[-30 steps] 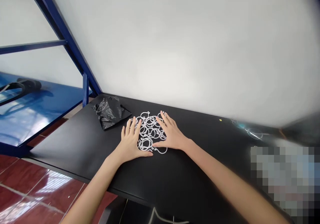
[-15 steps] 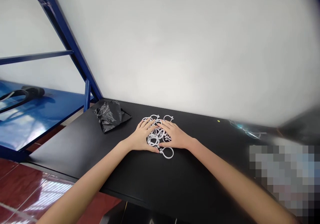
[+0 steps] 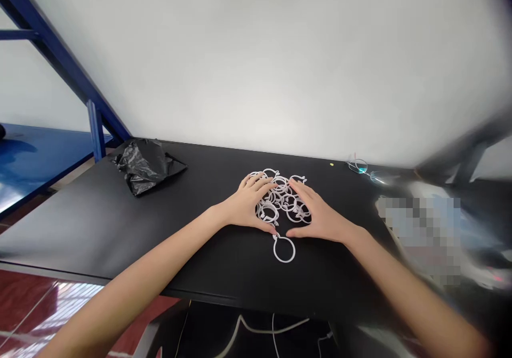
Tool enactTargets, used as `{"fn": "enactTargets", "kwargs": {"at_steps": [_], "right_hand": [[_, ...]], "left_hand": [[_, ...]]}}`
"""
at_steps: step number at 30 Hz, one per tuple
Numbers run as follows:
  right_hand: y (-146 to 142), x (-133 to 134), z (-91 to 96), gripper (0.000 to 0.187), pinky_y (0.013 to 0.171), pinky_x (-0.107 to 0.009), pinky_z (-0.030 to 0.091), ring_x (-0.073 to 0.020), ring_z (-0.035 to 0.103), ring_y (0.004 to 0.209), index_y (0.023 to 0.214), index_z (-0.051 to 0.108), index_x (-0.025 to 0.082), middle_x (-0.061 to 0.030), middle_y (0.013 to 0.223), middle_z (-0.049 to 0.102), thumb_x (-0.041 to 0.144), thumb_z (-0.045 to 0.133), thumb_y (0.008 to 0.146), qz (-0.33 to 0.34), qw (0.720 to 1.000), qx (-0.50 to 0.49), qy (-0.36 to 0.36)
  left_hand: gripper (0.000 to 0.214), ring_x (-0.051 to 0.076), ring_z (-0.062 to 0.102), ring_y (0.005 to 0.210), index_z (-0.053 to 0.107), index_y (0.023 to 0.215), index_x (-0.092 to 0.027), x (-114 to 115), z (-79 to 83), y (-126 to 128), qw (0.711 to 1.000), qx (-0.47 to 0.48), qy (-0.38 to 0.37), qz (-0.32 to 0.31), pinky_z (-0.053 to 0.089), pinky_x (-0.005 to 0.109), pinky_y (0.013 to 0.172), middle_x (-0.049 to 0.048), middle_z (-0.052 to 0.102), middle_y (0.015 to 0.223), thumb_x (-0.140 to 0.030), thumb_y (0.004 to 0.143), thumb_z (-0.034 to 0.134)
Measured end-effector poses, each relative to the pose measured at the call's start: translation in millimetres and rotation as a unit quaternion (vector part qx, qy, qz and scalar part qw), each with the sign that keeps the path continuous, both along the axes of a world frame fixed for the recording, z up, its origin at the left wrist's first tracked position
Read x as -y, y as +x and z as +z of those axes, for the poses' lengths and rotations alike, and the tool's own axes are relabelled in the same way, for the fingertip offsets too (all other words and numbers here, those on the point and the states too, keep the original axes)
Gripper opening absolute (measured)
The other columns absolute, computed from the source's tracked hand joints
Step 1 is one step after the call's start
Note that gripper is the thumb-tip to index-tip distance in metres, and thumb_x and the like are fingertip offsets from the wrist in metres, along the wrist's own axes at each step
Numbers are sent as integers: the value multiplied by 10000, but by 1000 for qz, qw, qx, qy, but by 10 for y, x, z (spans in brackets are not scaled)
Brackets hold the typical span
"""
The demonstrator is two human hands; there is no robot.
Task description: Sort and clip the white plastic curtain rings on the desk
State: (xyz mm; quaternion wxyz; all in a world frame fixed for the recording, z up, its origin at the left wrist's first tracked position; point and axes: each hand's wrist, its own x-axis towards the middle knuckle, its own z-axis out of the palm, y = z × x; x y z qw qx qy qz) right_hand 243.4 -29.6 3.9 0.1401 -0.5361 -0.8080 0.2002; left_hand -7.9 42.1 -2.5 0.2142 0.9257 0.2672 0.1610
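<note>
Heap of slender white rings (image 3: pixel 282 193)

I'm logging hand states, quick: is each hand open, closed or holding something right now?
Left hand: open, cupped at the left side of the white rings.
Right hand: open, cupped at their right side.

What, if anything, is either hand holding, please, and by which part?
Nothing is visibly held; the left hand and right hand flank piled, white, plastic-looking rings.

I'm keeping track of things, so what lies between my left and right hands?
The head view shows a heap of overlapping white rings between your left hand and right hand.
</note>
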Motion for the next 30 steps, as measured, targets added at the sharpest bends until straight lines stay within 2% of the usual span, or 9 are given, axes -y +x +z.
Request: {"fn": "enactTargets", "kwargs": {"at_steps": [3, 6, 9, 13, 16, 19, 22, 24, 30], "right_hand": [[-20, 119, -5, 1216, 1172, -619, 216, -391, 43, 1499, 1563, 7, 318, -60, 1653, 16, 709, 715, 655, 0, 1000, 17, -10], [-87, 160, -39, 1067, 1165, -624, 238, -374, 50, 1502, 1561, 57, 328, -47, 1652, 58, 662, 664, 750, -15, 1000, 10, -9], [-117, 148, -95, 742, 1153, -604, 295, -338, 168, 1493, 1518, 262, 329, -47, 1612, 252, 527, 586, 880, -57, 998, -23, 24], [-128, 136, -137, 456, 1110, -575, 389, -314, 365, 1414, 1351, 509, 274, -85, 1470, 482, 377, 588, 914, -92, 987, -80, 107], [-172, 146, -110, 318, 1061, -529, 458, -287, 496, 1307, 1221, 598, 244, -98, 1353, 585, 270, 613, 905, -85, 972, -132, 176], [-231, 153, -59, 237, 1007, -490, 505, -265, 582, 1196, 1120, 645, 227, -99, 1231, 660, 189, 632, 887, -58, 958, -171, 223], [-266, 152, -24, 185, 957, -471, 532, -258, 626, 1117, 1040, 673, 217, -97, 1134, 702, 140, 637, 875, -50, 947, -191, 252], [-273, 152, -13, 166, 936, -463, 540, -255, 644, 1077, 1001, 683, 211, -96, 1090, 717, 122, 641, 867, -54, 942, -199, 264], [-277, 170, -1, 152, 893, -440, 557, -246, 667, 1020, 955, 688, 206, -90, 1028, 732, 99, 641, 858, -51, 939, -210, 268]], "left_hand": [[1097, 415, 117, 1476, 329, 1482, -244, 35, 31, -69, 1000, -2, -7, 7, 52, 655, 1173, 141, 294, 1571, -749, 592, 723], [1064, 422, 136, 1471, 355, 1464, -238, 52, 41, -163, 1000, -10, -17, 19, 87, 670, 1163, 152, 292, 1569, -734, 601, 729], [935, 413, 185, 1459, 431, 1410, -239, 53, 55, -227, 1000, -3, -12, 24, 178, 636, 1160, 154, 298, 1563, -688, 648, 734], [667, 337, 338, 1398, 530, 1295, -224, 57, 124, -254, 999, 40, 11, 30, 291, 532, 1141, 140, 409, 1490, -549, 750, 733], [365, 248, 549, 1176, 621, 1084, -209, 79, 182, -242, 997, 66, 19, 19, 301, 488, 1131, 82, 620, 1229, -428, 808, 717], [113, 177, 607, 936, 649, 874, -194, 114, 216, -209, 997, 79, 20, -1, 339, 450, 1085, 21, 678, 969, -306, 863, 666], [118, 148, 597, 823, 660, 815, -181, 137, 241, -180, 992, 123, -26, 11, 462, 335, 888, 22, 670, 869, -238, 902, 605], [147, 140, 595, 784, 663, 801, -173, 137, 252, -170, 985, 156, -67, 38, 480, 281, 773, 28, 662, 835, -239, 912, 591], [135, 153, 584, 786, 685, 790, -177, 147, 178, -131, 992, 109, -57, 30, 461, 283, 740, 21, 651, 834, -303, 822, 719]]}}
